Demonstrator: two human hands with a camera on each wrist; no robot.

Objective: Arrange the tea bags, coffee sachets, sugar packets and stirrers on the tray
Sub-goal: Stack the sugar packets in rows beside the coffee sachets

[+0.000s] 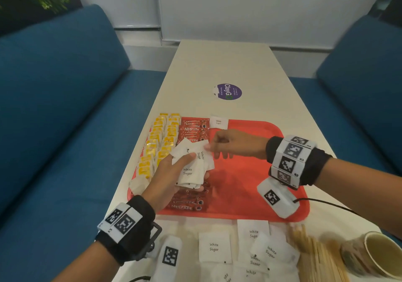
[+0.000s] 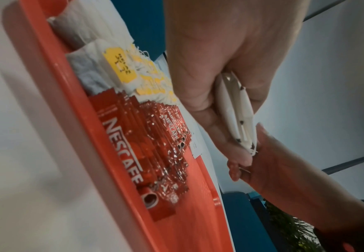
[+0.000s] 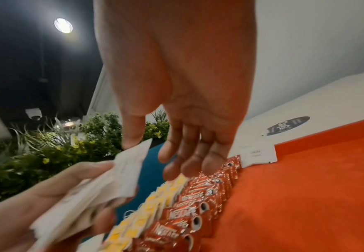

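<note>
Step in hand: laying sugar packets on the red tray (image 1: 272, 129), third column, right of the coffee.
Left hand (image 1: 165, 179): fingers and thumb curled round a fanned stack of sugar packets (image 1: 191, 164), held above the coffee column, clear of the tray floor.
Right hand (image 1: 230, 143): thumb and forefinger meet at the corner of the top packet of the stack; other fingers loosely bent. Judged a pinch just starting; the right wrist view shows the thumb tip on the paper.
Technique (judgement): peel one packet only, sliding it off sideways while the left thumb pins the rest; set it just below the placed packet, edges parallel, not overlapping the coffee.
Risk (judgement): thin paper clings, so two may lift together.
Count, sugar on tray: one packet (image 1: 218, 122), at the far rim.
Count, sugar in stack: at least three visible; exact number cannot be told.
Count, sugar on table (image 1: 217, 68): about six loose packets (image 1: 214, 247) at the near edge, some overlapped.
Count, tea bags (image 1: 158, 146): two columns; blurred, uncounted.
Count, coffee sachets (image 1: 193, 128): one column, partly hidden.
Count, stirrers (image 1: 315, 257): one bundle, off the tray, blurred.
Count, paper cup (image 1: 378, 253): one.
</note>
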